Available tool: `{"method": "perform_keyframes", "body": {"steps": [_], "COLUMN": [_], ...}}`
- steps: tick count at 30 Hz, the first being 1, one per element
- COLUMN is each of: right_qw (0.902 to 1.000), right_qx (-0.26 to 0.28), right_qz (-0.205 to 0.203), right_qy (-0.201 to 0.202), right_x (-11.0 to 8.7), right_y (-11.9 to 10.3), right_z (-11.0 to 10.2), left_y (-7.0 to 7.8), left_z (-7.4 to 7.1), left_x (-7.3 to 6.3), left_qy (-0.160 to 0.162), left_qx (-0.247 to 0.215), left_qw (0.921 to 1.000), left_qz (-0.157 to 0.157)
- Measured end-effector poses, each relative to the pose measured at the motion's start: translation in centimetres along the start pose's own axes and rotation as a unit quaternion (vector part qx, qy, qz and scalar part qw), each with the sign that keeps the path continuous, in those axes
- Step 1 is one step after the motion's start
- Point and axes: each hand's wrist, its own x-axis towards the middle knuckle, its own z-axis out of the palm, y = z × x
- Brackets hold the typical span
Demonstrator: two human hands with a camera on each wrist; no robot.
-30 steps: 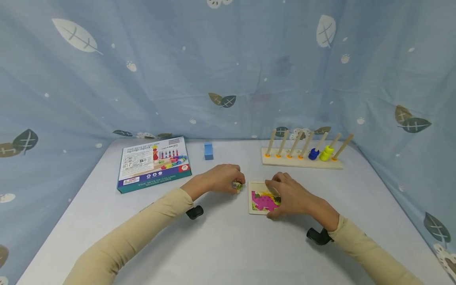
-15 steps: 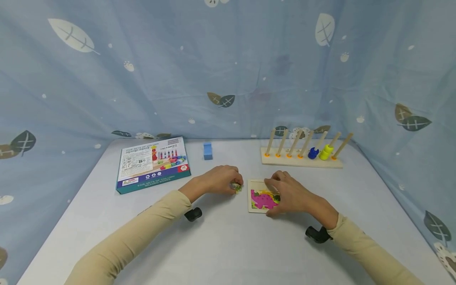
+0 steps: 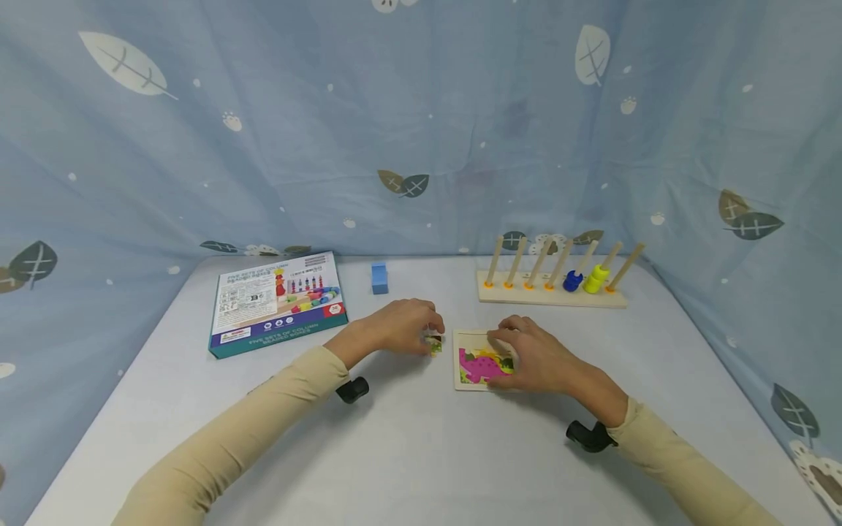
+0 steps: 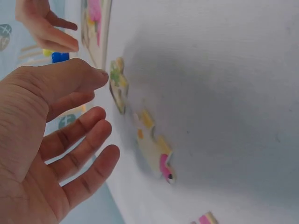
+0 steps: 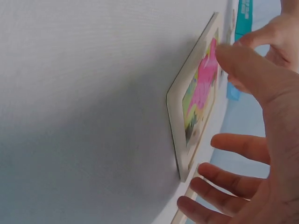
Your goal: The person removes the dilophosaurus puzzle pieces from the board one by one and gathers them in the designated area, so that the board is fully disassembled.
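A small square wooden tray puzzle [image 3: 463, 340] with a pink dinosaur picture [image 3: 480, 367] lies mid-table. My right hand [image 3: 536, 354] is over its right side, thumb above the dinosaur and the other fingers spread toward the far edge; whether the thumb touches is unclear. Left of the tray, my left hand [image 3: 404, 326] hovers low with relaxed fingers. By its thumb tip, in the left wrist view, is a green-and-cream puzzle piece [image 4: 117, 84], with nothing gripped. A yellow-and-pink piece with an eye [image 4: 154, 151] lies nearby, and a pink piece [image 4: 208, 218] is partly cut off.
A flat bead-game box [image 3: 276, 303] lies at the back left, with a blue block [image 3: 379, 278] beside it. A wooden peg stand [image 3: 552, 292] with blue and yellow beads stands at the back right, before a blue curtain [image 3: 316, 131].
My right thumb has moved from the tray's near edge up over the dinosaur picture. The left hand has hardly moved beside the piece. The head view has shifted slightly.
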Motion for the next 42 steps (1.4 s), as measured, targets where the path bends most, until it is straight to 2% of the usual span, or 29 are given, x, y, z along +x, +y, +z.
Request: {"method": "perform_keyframes", "body": {"steps": [4,13,23,28,32,37,42], "right_qw": [0.9998,0.9996,0.9999,0.9995,0.9992,0.9981,0.9966], "right_qx": [-0.001,0.007,-0.003,-0.001,-0.01,-0.027,-0.012], "right_qz": [-0.007,-0.02,-0.011,-0.017,-0.005,0.002,0.001], "right_qy": [0.016,0.016,0.013,0.025,0.037,0.056,0.082], "right_x": [0.0,0.1,-0.2,0.2,0.5,0.5,0.3], "right_y": [-0.4,-1.5,-1.8,-2.0,-2.3,-2.6,-2.5], "right_z": [-0.4,-0.3,0.5,0.3,0.5,0.9,1.3], "left_y": [0.2,0.8,1.2,1.6,1.9,2.3,2.8], "left_z": [-0.3,-0.5,-0.3,-0.2,-0.1,0.2,0.5], "left_x": [0.1,0.6,1.0,1.3,1.9,2.6,3.3], "left_qy": [-0.002,-0.014,-0.015,-0.015,-0.014,-0.015,-0.012], "left_qx": [-0.005,-0.007,-0.007,-0.017,-0.019,-0.016,-0.013], "left_qw": [1.0,0.9997,0.9994,0.9989,0.9985,0.9987,0.9983], "left_qz": [0.006,0.018,0.03,0.041,0.05,0.046,0.055]}}
